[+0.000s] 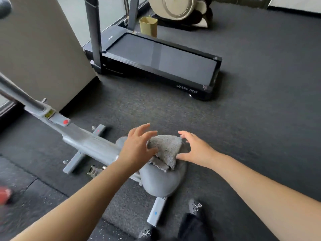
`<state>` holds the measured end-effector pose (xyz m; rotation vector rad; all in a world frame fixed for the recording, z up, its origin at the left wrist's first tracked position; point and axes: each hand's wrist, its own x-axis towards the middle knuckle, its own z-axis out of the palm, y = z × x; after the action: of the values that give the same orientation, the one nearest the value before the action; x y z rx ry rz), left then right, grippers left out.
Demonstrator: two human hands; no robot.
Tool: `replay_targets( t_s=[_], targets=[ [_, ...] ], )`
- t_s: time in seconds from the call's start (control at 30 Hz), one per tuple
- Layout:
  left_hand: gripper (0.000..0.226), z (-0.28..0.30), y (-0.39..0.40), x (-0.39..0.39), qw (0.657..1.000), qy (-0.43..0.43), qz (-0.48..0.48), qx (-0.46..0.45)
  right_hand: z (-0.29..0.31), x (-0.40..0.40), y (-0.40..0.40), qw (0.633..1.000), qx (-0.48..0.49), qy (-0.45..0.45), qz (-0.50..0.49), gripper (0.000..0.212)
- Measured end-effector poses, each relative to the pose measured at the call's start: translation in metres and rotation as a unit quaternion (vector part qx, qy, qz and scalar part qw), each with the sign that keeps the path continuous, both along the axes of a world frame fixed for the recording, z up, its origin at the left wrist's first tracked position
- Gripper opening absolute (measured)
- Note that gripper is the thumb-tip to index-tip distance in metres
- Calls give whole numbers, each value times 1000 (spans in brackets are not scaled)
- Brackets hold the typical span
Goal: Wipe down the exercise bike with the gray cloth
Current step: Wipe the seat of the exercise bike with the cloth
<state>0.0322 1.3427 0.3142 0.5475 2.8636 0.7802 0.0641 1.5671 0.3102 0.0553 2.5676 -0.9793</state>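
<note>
The gray cloth (166, 150) lies bunched on the grey saddle (161, 181) of the exercise bike (86, 141), whose frame runs up to the left. My left hand (139, 145) hovers at the cloth's left side with fingers spread, its thumb touching the cloth. My right hand (194, 148) is at the cloth's right side, fingers apart, thumb against the cloth's lower edge. Neither hand is closed around the cloth.
A black treadmill (161, 63) stands ahead on the dark rubber floor (251, 110). A beige wall panel (40, 54) rises at the left. A small yellowish bin (148, 26) and a round fan (175, 7) sit at the back. My black shoes (195, 208) are beside the bike's rear foot bar (157, 211).
</note>
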Motion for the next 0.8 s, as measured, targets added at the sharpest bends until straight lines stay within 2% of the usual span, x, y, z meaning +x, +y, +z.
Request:
replay_targets(
  t_s=[0.07,0.1,0.2,0.27,0.4,0.57,0.67,0.73,0.8],
  targets=[
    [45,-6,16,5,998,68,-14,-4,-6,-12,5,999,-23,-17,47,94],
    [47,-9,26,9,997,70,-23,-18,-8,-18,8,997,-32,-29,69,96],
    [59,-23,53,22,994,8,-15,-105,-12,-35,17,989,-41,-53,133,98],
    [56,-34,56,26,991,35,7,-130,-15,-44,21,984,-35,-56,163,98],
    [44,-38,42,13,991,70,28,-108,-18,-52,24,976,-27,-40,214,89],
    [60,-24,32,-4,988,10,135,-72,-21,-56,26,968,-28,-42,245,94],
    [54,-10,59,7,982,6,186,-20,-21,-58,26,964,-44,-51,256,89],
    [48,-20,84,27,987,23,148,-61,-22,-59,27,965,-65,-57,247,69],
    [46,-35,95,42,986,32,125,-106,-23,-58,29,967,-58,-54,244,66]
  ],
)
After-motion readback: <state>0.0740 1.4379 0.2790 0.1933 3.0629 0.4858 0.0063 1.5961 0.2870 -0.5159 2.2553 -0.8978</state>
